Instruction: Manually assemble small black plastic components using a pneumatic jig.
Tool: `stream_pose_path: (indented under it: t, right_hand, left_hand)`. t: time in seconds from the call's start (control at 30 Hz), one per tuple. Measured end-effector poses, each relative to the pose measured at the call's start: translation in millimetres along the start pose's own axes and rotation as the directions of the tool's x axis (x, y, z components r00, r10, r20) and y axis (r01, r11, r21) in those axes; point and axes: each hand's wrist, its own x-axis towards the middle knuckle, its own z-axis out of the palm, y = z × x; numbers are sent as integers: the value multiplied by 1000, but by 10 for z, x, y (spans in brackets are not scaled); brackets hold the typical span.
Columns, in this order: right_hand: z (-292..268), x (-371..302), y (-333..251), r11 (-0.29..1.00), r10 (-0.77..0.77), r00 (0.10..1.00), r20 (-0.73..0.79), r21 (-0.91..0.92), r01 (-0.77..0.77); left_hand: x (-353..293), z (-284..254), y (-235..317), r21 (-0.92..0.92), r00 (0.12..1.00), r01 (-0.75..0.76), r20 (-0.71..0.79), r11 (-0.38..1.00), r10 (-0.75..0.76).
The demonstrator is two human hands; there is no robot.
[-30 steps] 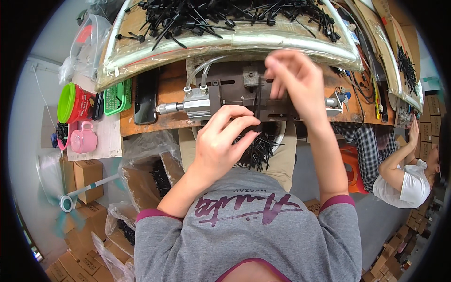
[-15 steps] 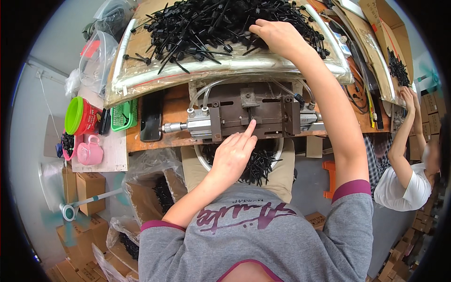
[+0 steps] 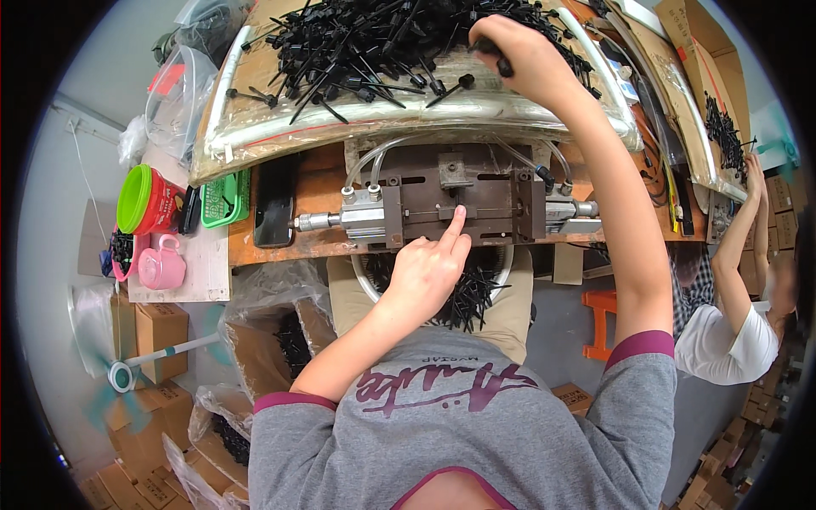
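My left hand (image 3: 429, 276) reaches over the front of a dark metal clamping jig (image 3: 422, 219). Its index finger is stretched out, the tip resting at the slot in the middle of the jig, and I see nothing gripped in it. My right hand (image 3: 529, 61) is raised over the front right of a big pile of black stemmed plastic parts (image 3: 365, 47). Its fingers are closed around one or more such black parts (image 3: 503, 65), partly hidden by the hand. A single loose part (image 3: 450, 90) lies at the pile's front edge.
Air cylinders (image 3: 364, 219) with clear hoses flank the jig. A phone (image 3: 274, 204), a green basket (image 3: 226, 201), a red tub (image 3: 153, 204) and a pink cup (image 3: 161, 263) stand left. Below the bench is a round container of black parts (image 3: 467, 297). A co-worker (image 3: 731, 331) sits at right.
My right hand has lifted off the pile and come slightly right, now with black plastic in its fingers. My left fingertip has shifted slightly up at the jig's slot.
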Motion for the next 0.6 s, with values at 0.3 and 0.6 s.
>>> stream_pose_path:
  t: [0.3,0.6]
  right_hand:
    - [12,-335,307,163,675,712,194,902,-400]
    - [141,-324,43,72,666,720,195,944,-323]
  left_hand:
    - [61,-171,-13,-177,999,14,-46,984,-22]
    - [1014,-506,-215,-150,753,44,-645,988,-131]
